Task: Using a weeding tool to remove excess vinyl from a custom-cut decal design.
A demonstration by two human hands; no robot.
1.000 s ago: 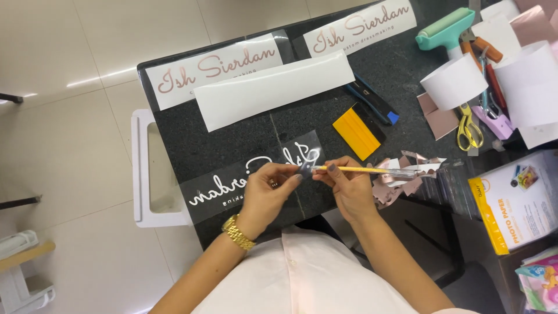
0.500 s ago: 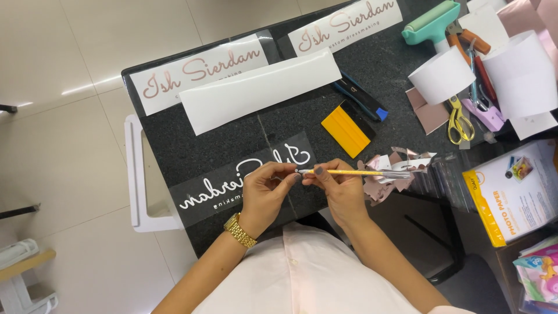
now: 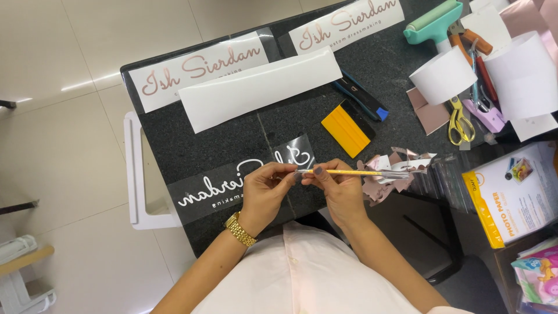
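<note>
Right hand is pinched shut on the yellow weeding pen, held near level above the clear decal sheet. Left hand has its fingertips closed at the pen's tip; whether they hold a vinyl scrap, we cannot tell. We'd keep the tip low and shallow, pull scraps sideways, and brace the sheet on the black table. Scrap pile lies just right; yellow squeegee is near.

Three lettered strips, two paper rolls
</note>
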